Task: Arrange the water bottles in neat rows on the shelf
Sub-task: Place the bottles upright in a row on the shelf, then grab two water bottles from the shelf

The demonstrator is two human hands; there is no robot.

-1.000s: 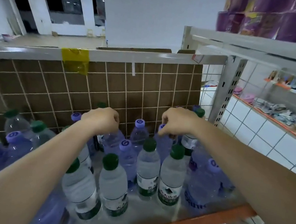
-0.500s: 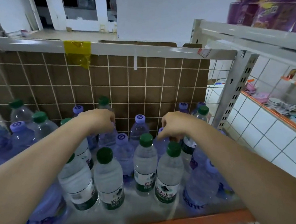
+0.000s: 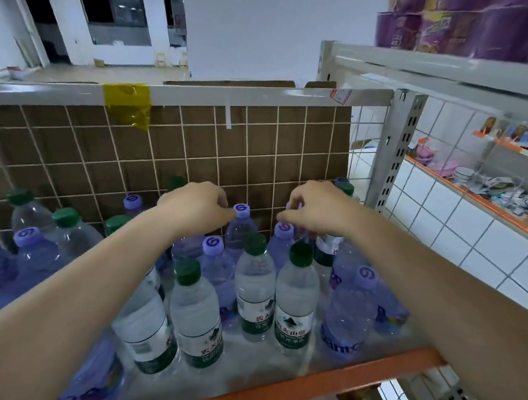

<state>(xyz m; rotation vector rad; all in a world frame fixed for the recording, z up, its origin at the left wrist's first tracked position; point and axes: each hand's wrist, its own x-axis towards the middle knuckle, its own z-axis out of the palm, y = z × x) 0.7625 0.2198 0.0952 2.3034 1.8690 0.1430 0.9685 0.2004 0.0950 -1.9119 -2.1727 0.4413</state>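
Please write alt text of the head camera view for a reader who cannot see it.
Two hands, left hand and right hand, reach over bottles crowded on a shelf, fingers curled at purple caps near the back. Green-capped and purple-capped bottles stand mixed before a wire grid.

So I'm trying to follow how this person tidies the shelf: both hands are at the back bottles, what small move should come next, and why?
Probably nudge the purple-capped bottle back toward the wire grid. The left hand has its fingers at that bottle's cap, and the right hand is on the tops of the neighbouring bottles, while purple and green caps there stand staggered, not in straight rows.
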